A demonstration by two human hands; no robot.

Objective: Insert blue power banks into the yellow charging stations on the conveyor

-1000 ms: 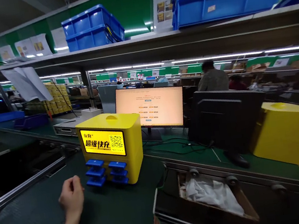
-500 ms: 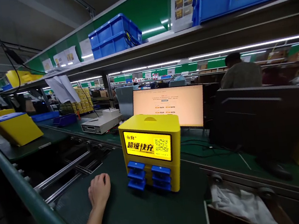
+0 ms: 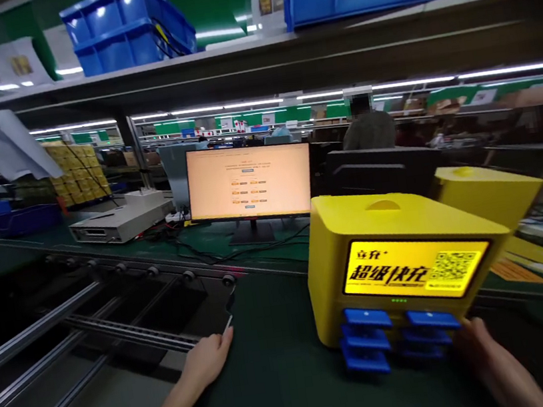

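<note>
A yellow box-shaped power bank station (image 3: 326, 270) stands on a green board (image 3: 270, 379). Its lit yellow screen (image 3: 416, 267) shows black characters and a QR code. Blue power banks (image 3: 365, 335) jut out in two stacks beneath the screen, with small green lights between. My left hand (image 3: 207, 361) is closed at the board's left edge, left of the station, and a thin pale strip shows by its fingertips. My right hand (image 3: 478, 343) is at the station's lower right side, seemingly touching it; its fingers are mostly hidden and blurred.
Metal rails and rollers (image 3: 132, 331) cross a gap at left. Behind stand a lit monitor (image 3: 248, 180) and a grey instrument (image 3: 119, 218). Another yellow housing (image 3: 487, 193) is at right. Blue bins (image 3: 126, 28) sit on the overhead shelf, and a person (image 3: 369, 129) is in the background.
The view has turned right and come closer to the station, which now sits farther right, in front of the other yellow housing. My right hand has come into view. Green lights now show below the screen.
</note>
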